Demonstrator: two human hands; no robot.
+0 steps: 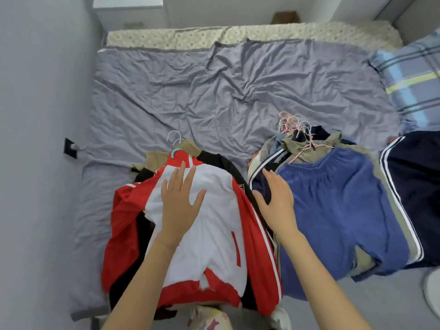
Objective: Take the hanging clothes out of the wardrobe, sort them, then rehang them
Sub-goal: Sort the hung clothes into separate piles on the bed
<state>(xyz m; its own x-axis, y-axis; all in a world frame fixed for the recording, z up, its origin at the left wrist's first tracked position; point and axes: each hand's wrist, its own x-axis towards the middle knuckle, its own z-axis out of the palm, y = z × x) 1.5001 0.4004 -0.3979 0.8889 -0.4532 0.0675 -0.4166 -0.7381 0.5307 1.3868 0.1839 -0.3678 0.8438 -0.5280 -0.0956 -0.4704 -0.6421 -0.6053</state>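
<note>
Two bare forearms are reaching up from the bottom edge toward a bed. The left hand is lying flat on a red and white jacket, its fingers straight and spread, pressing the cloth without gripping it. The right hand is resting just beside it, fingers straight and close together, touching a dark striped garment at the inner edge of a second heap; it too is holding nothing. The jacket is topping the left pile at the near edge of the bed, over black and tan clothes. It is lying lengthwise, near to far, with its hem toward the person and its collar, with a teal hanger hook, pointing away; two white hanger hooks are poking out just beyond. The right pile is topped by blue shorts, waistband facing away, with a cluster of pink hangers at its far end and another navy striped piece at the right. Behind both piles a wrinkled grey sheet is stretching away, with a plaid pillow at the far right. The task is looking roughly midway: the clothes are out and seemingly sorted into two heaps, many on hangers, while rehanging is not yet done. No wardrobe is showing.
</note>
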